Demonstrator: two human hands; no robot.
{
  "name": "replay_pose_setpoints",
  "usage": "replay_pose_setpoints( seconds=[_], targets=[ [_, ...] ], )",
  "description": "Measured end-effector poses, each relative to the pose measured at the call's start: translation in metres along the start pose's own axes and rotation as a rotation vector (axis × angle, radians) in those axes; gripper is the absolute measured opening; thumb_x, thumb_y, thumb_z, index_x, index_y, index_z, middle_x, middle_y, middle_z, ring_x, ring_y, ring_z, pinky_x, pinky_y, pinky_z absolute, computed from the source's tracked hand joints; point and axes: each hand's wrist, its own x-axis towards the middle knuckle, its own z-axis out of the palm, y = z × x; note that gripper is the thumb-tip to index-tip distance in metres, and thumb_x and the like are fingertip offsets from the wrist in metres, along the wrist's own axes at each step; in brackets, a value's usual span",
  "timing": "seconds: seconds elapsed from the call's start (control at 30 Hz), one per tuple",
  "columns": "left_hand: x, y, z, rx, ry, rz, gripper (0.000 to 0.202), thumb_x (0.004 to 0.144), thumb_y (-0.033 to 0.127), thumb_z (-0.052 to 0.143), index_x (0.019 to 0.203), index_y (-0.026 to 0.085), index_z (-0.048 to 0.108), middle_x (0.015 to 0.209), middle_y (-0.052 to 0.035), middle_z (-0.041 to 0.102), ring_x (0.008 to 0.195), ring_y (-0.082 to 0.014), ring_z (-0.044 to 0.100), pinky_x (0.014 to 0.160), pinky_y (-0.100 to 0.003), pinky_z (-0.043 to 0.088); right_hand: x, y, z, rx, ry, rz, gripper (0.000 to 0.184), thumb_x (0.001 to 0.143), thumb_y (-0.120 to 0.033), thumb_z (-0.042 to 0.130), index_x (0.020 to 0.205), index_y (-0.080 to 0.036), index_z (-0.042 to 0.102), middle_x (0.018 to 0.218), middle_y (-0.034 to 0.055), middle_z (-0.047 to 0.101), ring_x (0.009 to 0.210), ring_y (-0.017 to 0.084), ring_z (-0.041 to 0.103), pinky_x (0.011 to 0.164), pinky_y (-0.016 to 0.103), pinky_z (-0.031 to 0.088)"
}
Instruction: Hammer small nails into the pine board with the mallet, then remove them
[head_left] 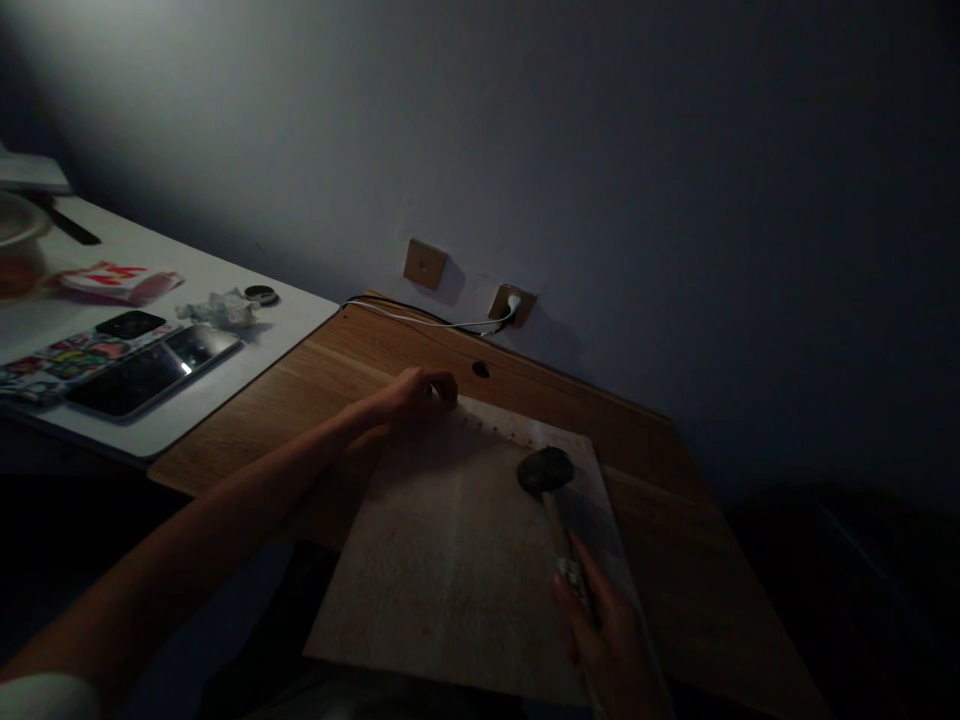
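A pale wooden board lies on a brown wooden desk. My left hand rests at the board's far left corner with its fingers curled together, pinching something too small to make out. My right hand grips the handle of a mallet with a dark rounded head, which rests on the board near its far right edge.
A white table stands to the left with two phones, a colourful case, crumpled paper, a red-and-white packet and a bowl. On the wall sit a switch plate and a socket with a white plug and cable.
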Motion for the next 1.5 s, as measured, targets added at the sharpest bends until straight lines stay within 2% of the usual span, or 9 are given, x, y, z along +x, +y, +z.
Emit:
replay_pose_setpoints(
  seconds=[0.2, 0.33, 0.5, 0.6, 0.77, 0.93, 1.17, 1.33, 1.5],
  targets=[
    [-0.006, -0.004, 0.003, 0.081, -0.064, -0.046, 0.016, 0.079, 0.019, 0.067, 0.094, 0.016, 0.073, 0.086, -0.0005, 0.073, 0.073, -0.0107, 0.064, 0.069, -0.019, 0.046, 0.017, -0.012, 0.003, -0.013, -0.048, -0.109, 0.074, 0.089, -0.059, 0.064, 0.152, -0.02, 0.058, 0.058, -0.0038, 0.054, 0.042, 0.014, 0.048, 0.037, 0.025, 0.04],
    [-0.008, 0.0, 0.005, 0.068, -0.046, -0.016, 0.018, 0.08, 0.015, 0.064, 0.097, 0.015, 0.073, 0.088, -0.0007, 0.073, 0.076, -0.0108, 0.065, 0.072, -0.018, 0.047, 0.027, -0.028, 0.012, -0.037, -0.101, -0.142, 0.072, 0.089, -0.058, 0.064, 0.148, -0.017, 0.061, 0.061, -0.001, 0.06, 0.045, 0.017, 0.053, 0.04, 0.028, 0.046],
    [-0.011, 0.003, 0.005, 0.03, -0.091, 0.035, 0.018, 0.078, 0.007, 0.062, 0.091, 0.014, 0.072, 0.084, 0.0, 0.072, 0.072, -0.0092, 0.063, 0.069, -0.017, 0.046, 0.034, -0.046, 0.025, -0.024, -0.12, -0.255, 0.069, 0.089, -0.056, 0.065, 0.145, -0.016, 0.064, 0.074, 0.0053, 0.07, 0.067, 0.023, 0.068, 0.058, 0.032, 0.058],
    [-0.011, 0.002, 0.004, 0.017, -0.096, 0.045, 0.017, 0.077, 0.006, 0.063, 0.089, 0.014, 0.072, 0.081, 0.0005, 0.071, 0.07, -0.0085, 0.061, 0.068, -0.017, 0.046, 0.036, -0.054, 0.03, -0.03, -0.136, -0.268, 0.067, 0.089, -0.054, 0.065, 0.145, -0.016, 0.064, 0.07, 0.0036, 0.068, 0.064, 0.022, 0.067, 0.055, 0.031, 0.056],
    [-0.01, -0.001, 0.004, 0.018, -0.117, 0.043, 0.016, 0.079, 0.008, 0.063, 0.091, 0.014, 0.072, 0.084, -0.0002, 0.072, 0.073, -0.0095, 0.063, 0.07, -0.017, 0.045, 0.04, -0.063, 0.037, -0.024, -0.215, -0.248, 0.071, 0.094, -0.053, 0.061, 0.153, -0.014, 0.055, 0.058, -0.0047, 0.055, 0.044, 0.014, 0.052, 0.04, 0.024, 0.045],
    [-0.009, -0.003, 0.008, 0.057, -0.104, 0.035, 0.012, 0.08, 0.012, 0.064, 0.088, 0.015, 0.073, 0.085, -0.0004, 0.073, 0.076, -0.0112, 0.065, 0.072, -0.018, 0.045, 0.045, -0.068, 0.046, -0.005, -0.254, -0.235, 0.071, 0.098, -0.052, 0.056, 0.157, -0.014, 0.049, 0.058, -0.0077, 0.048, 0.042, 0.011, 0.047, 0.037, 0.021, 0.04],
    [-0.011, -0.006, 0.012, -0.001, -0.074, -0.014, 0.035, 0.078, 0.014, 0.066, 0.113, 0.017, 0.067, 0.088, -0.0003, 0.074, 0.075, -0.0116, 0.067, 0.069, -0.019, 0.047, 0.052, -0.069, 0.059, -0.063, -0.232, -0.297, 0.067, 0.094, -0.05, 0.059, 0.153, -0.016, 0.056, 0.057, -0.0057, 0.051, 0.043, 0.013, 0.049, 0.042, 0.023, 0.044],
    [-0.01, -0.007, 0.013, -0.014, -0.06, -0.029, 0.039, 0.081, 0.02, 0.07, 0.12, 0.016, 0.064, 0.088, -0.0013, 0.075, 0.075, -0.0133, 0.069, 0.07, -0.021, 0.048, 0.052, -0.07, 0.064, -0.078, -0.18, -0.366, 0.063, 0.094, -0.048, 0.059, 0.148, -0.017, 0.061, 0.059, -0.003, 0.058, 0.047, 0.015, 0.055, 0.046, 0.024, 0.05],
    [-0.009, -0.01, 0.012, -0.01, -0.053, -0.04, 0.049, 0.08, 0.025, 0.074, 0.127, 0.016, 0.062, 0.083, -0.0001, 0.074, 0.073, -0.0142, 0.068, 0.068, -0.021, 0.047, 0.051, -0.074, 0.067, -0.11, -0.191, -0.388, 0.062, 0.093, -0.047, 0.059, 0.146, -0.017, 0.063, 0.059, -0.0009, 0.062, 0.049, 0.017, 0.06, 0.049, 0.027, 0.052]
  ],
)
